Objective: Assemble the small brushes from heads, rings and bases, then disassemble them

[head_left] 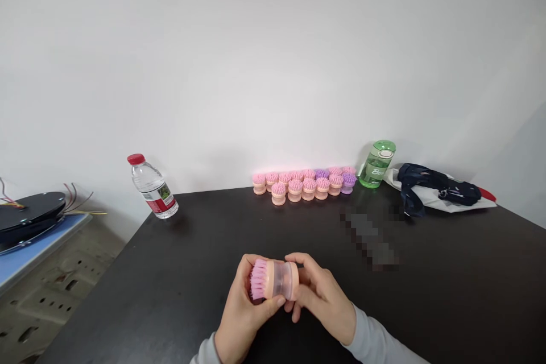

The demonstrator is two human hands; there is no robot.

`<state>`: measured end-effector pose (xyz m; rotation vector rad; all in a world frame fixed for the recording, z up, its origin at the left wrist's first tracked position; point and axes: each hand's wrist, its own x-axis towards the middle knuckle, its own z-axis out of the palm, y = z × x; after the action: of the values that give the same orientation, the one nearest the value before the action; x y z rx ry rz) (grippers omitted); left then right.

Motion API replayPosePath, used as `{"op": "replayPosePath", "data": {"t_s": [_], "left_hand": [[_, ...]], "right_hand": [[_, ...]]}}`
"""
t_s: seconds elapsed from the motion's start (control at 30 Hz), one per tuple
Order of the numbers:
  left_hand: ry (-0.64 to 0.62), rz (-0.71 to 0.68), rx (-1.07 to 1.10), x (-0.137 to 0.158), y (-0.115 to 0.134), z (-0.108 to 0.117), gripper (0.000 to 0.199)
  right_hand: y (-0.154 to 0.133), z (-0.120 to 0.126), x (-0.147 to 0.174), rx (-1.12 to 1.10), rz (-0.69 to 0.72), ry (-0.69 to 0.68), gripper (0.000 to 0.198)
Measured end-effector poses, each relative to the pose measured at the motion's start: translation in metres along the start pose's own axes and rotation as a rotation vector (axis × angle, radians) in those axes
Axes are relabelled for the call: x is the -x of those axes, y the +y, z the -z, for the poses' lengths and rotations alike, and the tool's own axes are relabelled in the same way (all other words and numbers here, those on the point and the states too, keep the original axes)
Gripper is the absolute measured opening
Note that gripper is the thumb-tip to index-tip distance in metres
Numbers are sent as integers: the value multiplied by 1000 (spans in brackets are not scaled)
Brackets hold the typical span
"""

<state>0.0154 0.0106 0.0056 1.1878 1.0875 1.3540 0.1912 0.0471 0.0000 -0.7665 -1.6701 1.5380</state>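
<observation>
Between my hands, above the near part of the dark table, is a small round scrub brush lying on its side. Its pink bristles point left, and a clear middle section joins two peach rings. My left hand wraps the bristle end, thumb along the lower side. At the other end, my right hand grips the peach base between thumb and fingers. Farther back, several similar brushes stand bristles up in two rows by the wall, mostly pink with a few purple.
A water bottle with a red cap stands at the back left. A green bottle is right of the brush rows, beside a dark strapped bundle on a white bag. A blurred-out item lies on the right. Black round equipment sits far left.
</observation>
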Motion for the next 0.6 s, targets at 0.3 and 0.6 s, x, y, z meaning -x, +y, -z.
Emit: {"op": "replayPosePath", "data": {"t_s": [0.3,0.6], "left_hand": [[-24,-29,-44,-1,2,3,42],[-56,-134,-152,2,8,-1,41]], "right_hand": [[-11,1,3,397,234,-1,35],[-5,-3,7,495,180,36,52]]}}
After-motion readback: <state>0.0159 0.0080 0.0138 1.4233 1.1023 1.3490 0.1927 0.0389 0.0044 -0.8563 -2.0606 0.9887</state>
